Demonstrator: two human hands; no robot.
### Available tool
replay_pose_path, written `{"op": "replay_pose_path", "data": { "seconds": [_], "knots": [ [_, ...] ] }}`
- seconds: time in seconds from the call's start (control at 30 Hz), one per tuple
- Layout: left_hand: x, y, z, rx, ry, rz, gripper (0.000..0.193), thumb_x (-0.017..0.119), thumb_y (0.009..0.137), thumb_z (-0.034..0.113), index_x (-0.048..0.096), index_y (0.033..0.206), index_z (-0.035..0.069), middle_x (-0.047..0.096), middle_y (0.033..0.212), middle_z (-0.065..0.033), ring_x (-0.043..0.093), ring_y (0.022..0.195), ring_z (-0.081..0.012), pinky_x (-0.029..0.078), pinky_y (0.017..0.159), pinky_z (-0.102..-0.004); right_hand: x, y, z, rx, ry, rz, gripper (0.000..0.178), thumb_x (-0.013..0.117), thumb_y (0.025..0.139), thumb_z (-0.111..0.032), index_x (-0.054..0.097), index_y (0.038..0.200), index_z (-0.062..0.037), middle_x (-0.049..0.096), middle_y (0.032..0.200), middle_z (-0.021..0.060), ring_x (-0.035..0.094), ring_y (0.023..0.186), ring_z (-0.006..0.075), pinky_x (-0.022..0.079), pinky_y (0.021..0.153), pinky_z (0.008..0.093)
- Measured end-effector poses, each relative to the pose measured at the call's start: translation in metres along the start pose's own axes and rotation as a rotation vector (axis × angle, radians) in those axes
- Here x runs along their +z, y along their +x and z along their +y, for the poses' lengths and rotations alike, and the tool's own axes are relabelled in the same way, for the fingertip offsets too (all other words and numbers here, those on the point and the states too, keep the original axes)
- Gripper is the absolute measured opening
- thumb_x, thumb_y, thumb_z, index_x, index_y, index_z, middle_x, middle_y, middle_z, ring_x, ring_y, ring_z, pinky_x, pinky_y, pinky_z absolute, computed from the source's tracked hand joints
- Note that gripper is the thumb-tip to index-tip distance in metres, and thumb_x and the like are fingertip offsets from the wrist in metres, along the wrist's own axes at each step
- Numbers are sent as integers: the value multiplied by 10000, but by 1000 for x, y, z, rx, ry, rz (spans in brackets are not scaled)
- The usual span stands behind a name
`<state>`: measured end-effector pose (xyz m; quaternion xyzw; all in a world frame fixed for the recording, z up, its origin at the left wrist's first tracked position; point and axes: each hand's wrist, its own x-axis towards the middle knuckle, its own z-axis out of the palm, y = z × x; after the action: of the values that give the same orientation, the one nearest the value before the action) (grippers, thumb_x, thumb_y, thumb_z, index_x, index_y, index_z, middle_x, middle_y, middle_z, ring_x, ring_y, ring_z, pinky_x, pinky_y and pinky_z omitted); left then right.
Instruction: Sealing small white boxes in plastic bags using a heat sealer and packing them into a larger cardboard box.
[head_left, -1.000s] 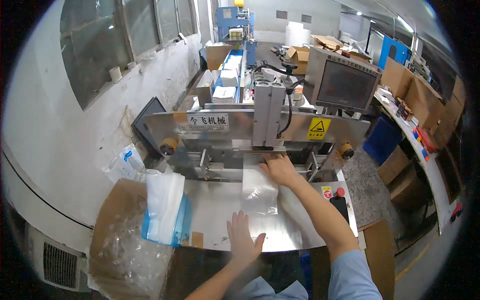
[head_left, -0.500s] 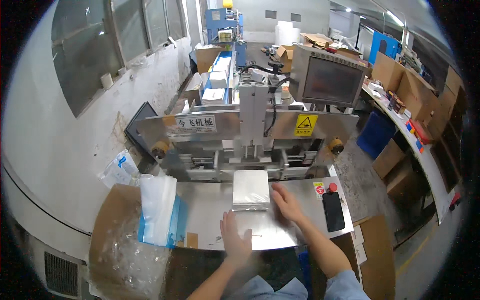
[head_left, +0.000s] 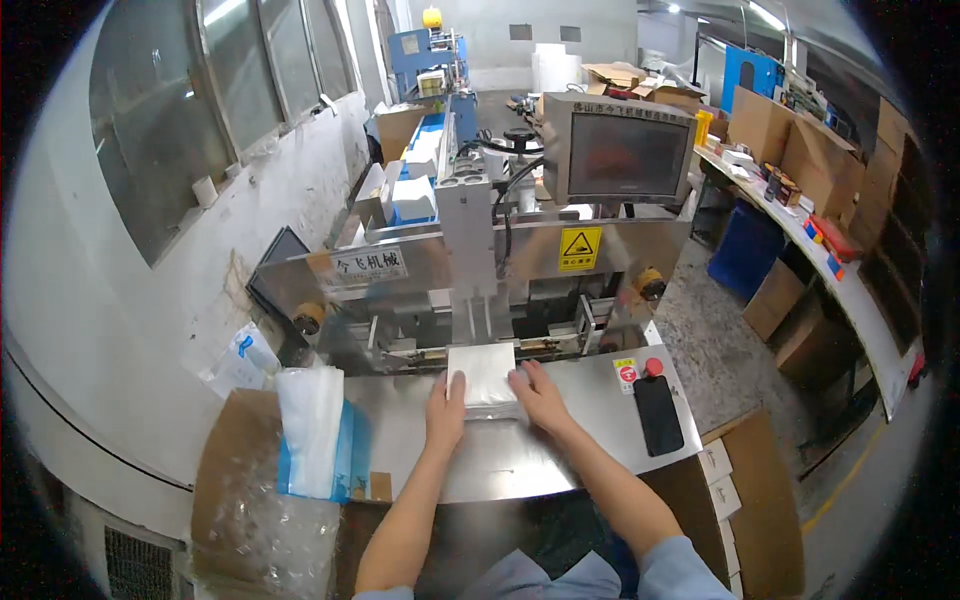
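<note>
A square stack of white napkins [head_left: 484, 377], its front side glossy like clear film, lies on the steel worktop [head_left: 480, 470] at the foot of the machine. My left hand [head_left: 446, 408] lies along its left side, thumb at the upper edge. Against the right side rests my right hand [head_left: 541, 396], fingers bent toward the stack's top corner. Between them the two hands hold the stack; my palms hide parts of its sides. Directly behind it is the machine's opening, below a steel crossbar [head_left: 420, 262].
A blue box of clear plastic bags [head_left: 312, 430] stands at the worktop's left, beside a carton with crumpled film [head_left: 260, 540]. At right lie a black phone [head_left: 659, 416] and a red stop button [head_left: 652, 367]. A screen [head_left: 628, 155] rises above the crossbar.
Both hands have moved forward and closed in on the stack from its two sides; before, they were apart from it. The whole view has shifted slightly.
</note>
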<state>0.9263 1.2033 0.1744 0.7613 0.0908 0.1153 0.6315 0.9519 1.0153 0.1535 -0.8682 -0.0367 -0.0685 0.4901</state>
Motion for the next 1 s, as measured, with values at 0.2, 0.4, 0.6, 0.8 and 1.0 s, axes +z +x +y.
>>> {"op": "replay_pose_path", "data": {
  "seconds": [0.2,0.4,0.6,0.8,1.0],
  "knots": [
    [0,-26,-21,118,-288,-68,405,670,872,71,530,1230,-56,657,1080,-137,618,1000,-176,496,876,-292,-15,-9,-17,288,682,-180,685,719,865,-294,426,1340,104,525,1330,248,567,1186,290,457,991,364],
    [6,8,-32,-144,-483,-51,336,648,904,119,532,1183,-28,654,1000,-116,656,964,-219,540,817,-307,-68,-46,-18,312,1012,-365,704,772,786,-117,392,1345,79,593,1244,165,605,1117,228,487,966,342],
    [16,100,-34,-296,-737,2,260,625,911,125,558,1078,-62,622,983,-141,677,950,-280,593,727,-376,-88,-79,-27,169,956,-306,743,797,723,-60,419,1360,5,577,1273,127,567,1178,236,441,1031,379],
    [-1,10,0,-336,-511,-66,259,633,935,258,592,1032,21,661,910,-100,671,770,-194,544,677,-273,-150,-114,-11,-339,248,-104,716,717,646,-45,498,1324,-118,548,1310,118,486,1279,324,297,1134,463],
    [-275,-128,18,293,639,1196,539,625,945,286,478,1343,-46,573,1303,-182,627,984,-283,507,873,-398,-179,-141,-32,-705,-226,-32,558,652,605,12,587,1135,-148,599,1239,64,511,1244,351,221,1131,591]
  ]
}}
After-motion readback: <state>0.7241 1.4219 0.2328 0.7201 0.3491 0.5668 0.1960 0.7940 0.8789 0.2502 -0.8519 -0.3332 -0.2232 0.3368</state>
